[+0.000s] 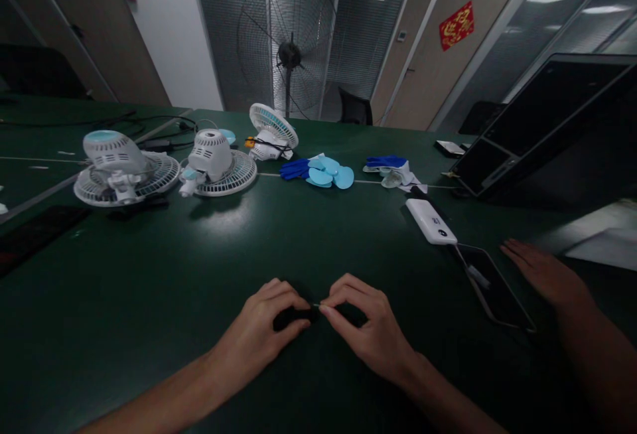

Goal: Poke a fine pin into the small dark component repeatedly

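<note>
Above the dark green table (199, 328), my left hand (261, 318) curls in a pinch, thumb and fingers close together around something dark that I cannot make out. My right hand (365, 321) faces it, thumb and index fingertip pressed together. A thin pale sliver (316, 305) shows in the narrow gap between both hands' fingertips, at the right fingertips. Its kind is too small to tell, and the dim light hides what lies under the left fingers.
Small white fans (213, 155) lie at the back left, another fan (273, 132) behind them. Light-blue fan blades (331, 172) and blue-white gloves (388, 170) lie mid-back. Right are a white power bank (430, 220), a phone (495, 288), another person's hand (547, 271) and a black case (542, 122).
</note>
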Motion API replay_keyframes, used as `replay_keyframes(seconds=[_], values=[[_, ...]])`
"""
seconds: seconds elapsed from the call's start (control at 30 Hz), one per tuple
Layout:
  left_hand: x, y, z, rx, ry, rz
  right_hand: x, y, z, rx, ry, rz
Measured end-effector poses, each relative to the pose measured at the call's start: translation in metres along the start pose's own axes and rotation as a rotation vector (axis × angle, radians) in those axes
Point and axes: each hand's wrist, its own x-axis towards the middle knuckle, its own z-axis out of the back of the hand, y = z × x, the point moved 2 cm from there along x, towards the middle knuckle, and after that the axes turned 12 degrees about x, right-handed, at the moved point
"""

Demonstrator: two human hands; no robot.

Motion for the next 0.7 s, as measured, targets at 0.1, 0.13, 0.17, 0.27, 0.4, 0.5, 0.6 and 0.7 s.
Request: replay_keyframes(seconds=[0.1,0.13,0.17,0.27,0.4,0.5,0.6,0.7], values=[[-0.003,0.002,0.001,0.043,0.005,-0.016,-0.002,-0.006,0.011,-0.031,-0.047,-0.038],[-0.004,0.003,0.001,0.061,0.005,-0.022,-0.002,-0.008,0.013,-0.036,-0.062,-0.049],[-0.005,0.004,0.001,0.081,0.002,-0.027,-0.002,-0.01,0.015,-0.039,-0.075,-0.061],[-0.007,0.008,0.001,0.148,-0.017,-0.048,-0.001,-0.014,0.017,-0.053,-0.106,-0.099],[-0.008,0.028,0.015,0.228,-0.035,-0.069,-0.001,-0.013,0.017,-0.056,-0.111,-0.131],[-0.012,0.066,0.046,0.284,-0.078,-0.01,-0.002,-0.012,0.019,-0.053,-0.104,-0.145],[-0.024,0.116,0.092,0.386,-0.153,0.148,-0.003,-0.012,0.02,-0.05,-0.102,-0.145],[-0.045,0.157,0.137,0.494,-0.229,0.33,-0.003,-0.014,0.02,-0.047,-0.102,-0.147]])
